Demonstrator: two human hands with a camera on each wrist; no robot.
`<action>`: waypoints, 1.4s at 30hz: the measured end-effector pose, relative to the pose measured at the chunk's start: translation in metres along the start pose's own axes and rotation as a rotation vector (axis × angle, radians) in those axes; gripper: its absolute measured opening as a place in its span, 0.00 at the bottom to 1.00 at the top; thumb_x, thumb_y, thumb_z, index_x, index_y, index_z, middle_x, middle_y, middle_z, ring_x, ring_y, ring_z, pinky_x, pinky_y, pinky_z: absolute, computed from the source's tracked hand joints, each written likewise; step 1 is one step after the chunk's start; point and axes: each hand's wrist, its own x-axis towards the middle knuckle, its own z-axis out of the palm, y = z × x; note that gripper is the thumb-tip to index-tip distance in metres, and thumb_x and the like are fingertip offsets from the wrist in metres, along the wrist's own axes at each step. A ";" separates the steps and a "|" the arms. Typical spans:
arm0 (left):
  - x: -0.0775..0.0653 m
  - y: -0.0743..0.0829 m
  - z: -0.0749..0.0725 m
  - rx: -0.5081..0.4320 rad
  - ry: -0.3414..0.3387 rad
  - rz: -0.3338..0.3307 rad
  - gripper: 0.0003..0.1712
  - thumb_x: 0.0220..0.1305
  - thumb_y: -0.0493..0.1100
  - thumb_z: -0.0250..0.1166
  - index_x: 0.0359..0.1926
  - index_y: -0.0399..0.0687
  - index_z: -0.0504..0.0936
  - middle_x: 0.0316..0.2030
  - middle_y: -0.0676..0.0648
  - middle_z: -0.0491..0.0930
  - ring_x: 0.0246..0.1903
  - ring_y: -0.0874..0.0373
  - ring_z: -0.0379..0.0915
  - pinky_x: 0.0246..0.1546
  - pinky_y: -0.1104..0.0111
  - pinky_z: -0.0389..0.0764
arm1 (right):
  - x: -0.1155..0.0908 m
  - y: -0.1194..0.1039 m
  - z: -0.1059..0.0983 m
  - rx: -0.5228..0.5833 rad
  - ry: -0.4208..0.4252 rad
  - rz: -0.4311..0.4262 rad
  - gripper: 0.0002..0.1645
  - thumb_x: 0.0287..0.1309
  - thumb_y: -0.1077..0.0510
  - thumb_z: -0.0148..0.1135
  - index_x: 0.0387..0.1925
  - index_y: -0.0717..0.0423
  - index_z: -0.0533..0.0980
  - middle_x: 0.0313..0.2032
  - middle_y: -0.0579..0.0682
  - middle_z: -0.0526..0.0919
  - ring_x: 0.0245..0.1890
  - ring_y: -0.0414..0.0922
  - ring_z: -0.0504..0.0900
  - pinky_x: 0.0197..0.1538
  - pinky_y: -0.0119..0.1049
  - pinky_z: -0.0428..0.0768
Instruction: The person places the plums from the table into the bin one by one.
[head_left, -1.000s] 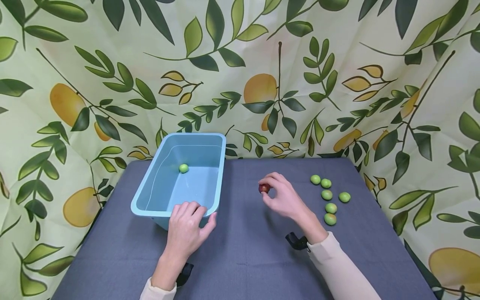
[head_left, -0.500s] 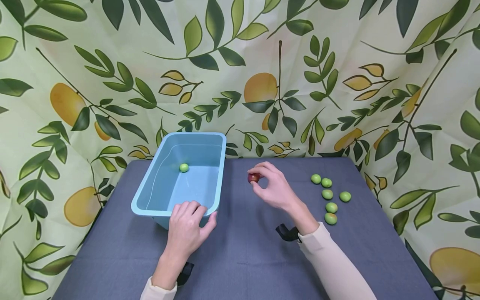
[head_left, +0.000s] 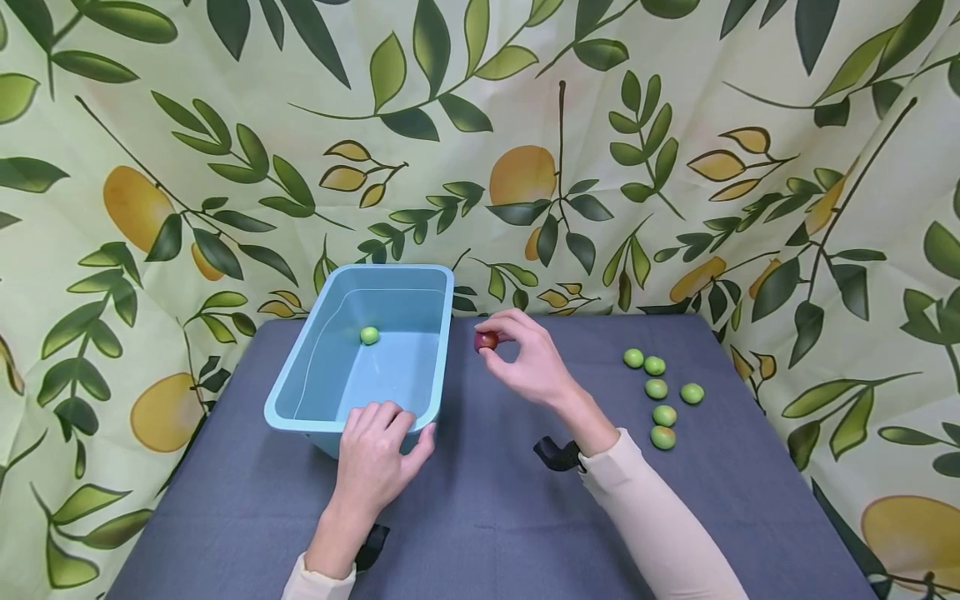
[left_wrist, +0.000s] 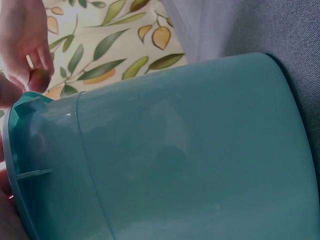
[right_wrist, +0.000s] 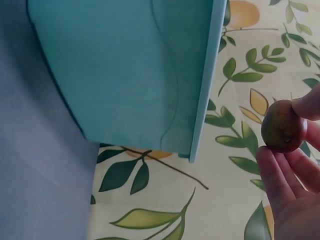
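Observation:
My left hand (head_left: pixel 381 454) grips the near rim of a light blue plastic tub (head_left: pixel 442 350), its fingers over the edge. In the left wrist view the tub's outer wall (left_wrist: pixel 165 145) fills most of the picture. My right hand (head_left: pixel 528 358) pinches a small dark red, plum-like fruit (head_left: pixel 485 341) between thumb and fingers. It is held up in the air, just right of the tub's right rim. Seen from the right wrist, this fruit (right_wrist: pixel 284 126) is round with greenish patches. One small green fruit (head_left: pixel 369 335) lies inside the tub, toward the back.
Several small green fruits (head_left: pixel 656 389) lie loosely grouped on the right of the dark grey-blue tablecloth (head_left: pixel 495 500). A leaf-and-fruit patterned curtain (head_left: pixel 450 150) hangs behind the table and on both sides.
My right hand has carried the dark red fruit leftward and slightly farther back, from the middle of the table to near the tub's right rim. The left hand and tub have stayed put.

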 end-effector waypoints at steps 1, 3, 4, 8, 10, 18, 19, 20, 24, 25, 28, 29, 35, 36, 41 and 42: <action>0.000 0.000 0.000 -0.001 0.005 0.005 0.13 0.59 0.49 0.63 0.27 0.44 0.84 0.25 0.48 0.76 0.24 0.51 0.70 0.27 0.56 0.70 | 0.001 -0.001 0.001 0.008 0.004 -0.001 0.15 0.56 0.66 0.68 0.47 0.60 0.84 0.45 0.49 0.81 0.42 0.43 0.82 0.50 0.40 0.82; 0.000 0.000 0.000 -0.001 0.011 0.010 0.13 0.58 0.49 0.63 0.27 0.44 0.84 0.25 0.48 0.76 0.24 0.51 0.70 0.27 0.56 0.70 | 0.004 -0.003 0.004 0.028 0.011 0.001 0.15 0.56 0.66 0.68 0.47 0.59 0.84 0.45 0.50 0.81 0.42 0.43 0.82 0.51 0.39 0.82; 0.000 -0.001 0.000 0.001 0.006 0.008 0.14 0.59 0.49 0.63 0.27 0.45 0.84 0.25 0.48 0.76 0.24 0.51 0.70 0.27 0.56 0.70 | 0.005 -0.004 0.005 0.038 0.013 0.002 0.15 0.56 0.66 0.69 0.47 0.59 0.84 0.45 0.50 0.81 0.42 0.43 0.82 0.51 0.39 0.82; 0.000 -0.001 0.000 0.005 -0.007 0.000 0.16 0.62 0.51 0.60 0.27 0.44 0.84 0.24 0.48 0.76 0.24 0.51 0.70 0.27 0.57 0.69 | 0.011 -0.009 0.012 0.085 0.016 0.006 0.15 0.56 0.66 0.70 0.47 0.60 0.84 0.46 0.53 0.82 0.43 0.46 0.82 0.52 0.40 0.82; 0.000 -0.001 0.000 0.005 -0.015 -0.005 0.17 0.63 0.51 0.60 0.26 0.44 0.84 0.24 0.48 0.76 0.24 0.51 0.70 0.28 0.57 0.69 | 0.013 -0.010 0.015 0.107 0.015 0.004 0.15 0.56 0.67 0.70 0.47 0.61 0.84 0.46 0.54 0.82 0.44 0.47 0.82 0.52 0.41 0.82; 0.000 -0.002 0.001 0.005 -0.025 -0.013 0.20 0.66 0.54 0.57 0.27 0.46 0.84 0.25 0.49 0.76 0.24 0.50 0.70 0.28 0.57 0.70 | 0.023 -0.009 0.029 0.164 0.020 0.030 0.15 0.57 0.67 0.69 0.48 0.63 0.83 0.47 0.55 0.81 0.44 0.48 0.82 0.53 0.39 0.82; -0.001 -0.002 0.001 0.006 -0.024 -0.013 0.20 0.66 0.54 0.57 0.27 0.46 0.84 0.25 0.49 0.76 0.24 0.50 0.70 0.28 0.57 0.70 | 0.024 -0.009 0.030 0.176 0.021 0.037 0.15 0.57 0.67 0.69 0.48 0.63 0.83 0.47 0.56 0.81 0.45 0.48 0.82 0.53 0.40 0.82; -0.001 -0.002 0.001 0.007 -0.024 -0.013 0.21 0.66 0.54 0.56 0.27 0.46 0.84 0.25 0.49 0.76 0.24 0.50 0.70 0.28 0.57 0.70 | 0.025 -0.009 0.032 0.188 0.020 0.043 0.16 0.58 0.67 0.68 0.48 0.63 0.83 0.47 0.56 0.81 0.45 0.48 0.82 0.54 0.40 0.82; -0.001 -0.002 0.001 0.009 -0.019 -0.009 0.20 0.66 0.54 0.57 0.26 0.45 0.84 0.24 0.48 0.76 0.24 0.51 0.70 0.27 0.58 0.70 | 0.029 -0.011 0.039 0.207 0.008 0.072 0.16 0.58 0.66 0.68 0.49 0.62 0.83 0.48 0.53 0.81 0.47 0.46 0.82 0.55 0.38 0.81; -0.001 -0.001 0.001 0.009 -0.020 -0.010 0.20 0.66 0.54 0.57 0.26 0.45 0.84 0.24 0.48 0.76 0.24 0.51 0.70 0.27 0.58 0.70 | 0.029 -0.012 0.041 0.209 0.006 0.076 0.16 0.58 0.66 0.68 0.49 0.62 0.83 0.48 0.53 0.81 0.47 0.46 0.82 0.55 0.37 0.81; -0.001 -0.001 0.000 0.006 -0.016 -0.005 0.19 0.65 0.53 0.58 0.26 0.44 0.84 0.24 0.48 0.76 0.24 0.51 0.70 0.27 0.57 0.70 | 0.031 -0.014 0.047 0.219 -0.003 0.082 0.17 0.58 0.65 0.68 0.50 0.62 0.82 0.48 0.52 0.81 0.47 0.45 0.82 0.55 0.35 0.81; -0.001 -0.001 0.000 0.006 -0.020 -0.007 0.19 0.64 0.53 0.59 0.26 0.45 0.84 0.24 0.48 0.76 0.24 0.51 0.70 0.27 0.58 0.70 | 0.031 -0.015 0.049 0.221 -0.007 0.085 0.17 0.58 0.65 0.68 0.50 0.62 0.82 0.48 0.52 0.81 0.47 0.45 0.82 0.55 0.35 0.81; 0.000 -0.001 0.000 -0.003 -0.005 0.012 0.16 0.62 0.51 0.61 0.27 0.44 0.84 0.25 0.48 0.77 0.24 0.51 0.71 0.27 0.57 0.70 | 0.031 -0.016 0.060 0.214 -0.027 0.111 0.17 0.58 0.64 0.69 0.49 0.62 0.83 0.47 0.52 0.82 0.46 0.44 0.81 0.54 0.36 0.82; 0.000 -0.001 0.000 -0.002 -0.005 0.014 0.16 0.63 0.51 0.61 0.27 0.44 0.84 0.25 0.48 0.77 0.24 0.51 0.71 0.27 0.57 0.71 | 0.031 -0.016 0.062 0.212 -0.030 0.115 0.17 0.58 0.64 0.69 0.49 0.61 0.83 0.47 0.52 0.82 0.46 0.45 0.81 0.53 0.37 0.82; 0.000 -0.002 0.000 0.004 -0.014 0.013 0.21 0.67 0.54 0.57 0.28 0.44 0.84 0.26 0.48 0.77 0.24 0.51 0.71 0.28 0.57 0.71 | 0.030 -0.012 0.071 0.195 -0.052 0.129 0.17 0.58 0.63 0.69 0.49 0.61 0.83 0.47 0.53 0.82 0.46 0.45 0.81 0.53 0.38 0.82; -0.001 -0.002 0.000 0.003 -0.011 0.015 0.21 0.67 0.54 0.57 0.28 0.44 0.84 0.26 0.48 0.77 0.24 0.51 0.71 0.28 0.57 0.71 | 0.030 -0.012 0.072 0.190 -0.057 0.133 0.16 0.58 0.63 0.69 0.50 0.61 0.83 0.47 0.52 0.82 0.46 0.45 0.81 0.53 0.38 0.82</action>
